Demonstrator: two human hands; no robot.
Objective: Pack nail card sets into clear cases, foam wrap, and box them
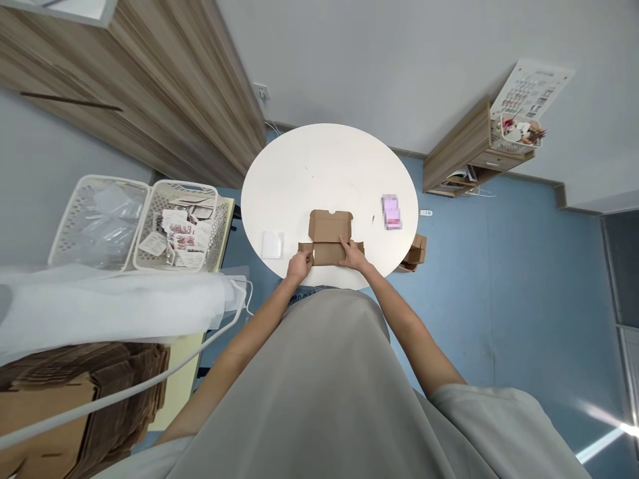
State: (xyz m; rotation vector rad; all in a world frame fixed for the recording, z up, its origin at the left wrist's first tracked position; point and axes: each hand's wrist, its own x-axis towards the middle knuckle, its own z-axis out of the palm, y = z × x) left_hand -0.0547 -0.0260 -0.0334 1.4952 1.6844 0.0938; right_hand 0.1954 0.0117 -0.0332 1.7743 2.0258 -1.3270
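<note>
A brown cardboard box (330,227), partly folded, lies near the front edge of the white round table (319,159). Its lid panel stretches away from me, and small flaps stick out at both front sides. My left hand (300,265) is closed on the left front flap, its fingers pinched together. Over the right part of the box, my right hand (353,255) grips it with the thumb lying across the inside. A small white packet (272,245) lies left of the box. On the right side of the table sits a pink-purple item (392,212), blurred out.
To the left stand two white baskets (142,226) with clear bags and printed cards. A roll of white wrap (114,303) and stacked flat cardboard (120,392) are nearer me. Folded boxes (415,253) sit below the table's right edge. A wooden cabinet (462,156) stands at the back right.
</note>
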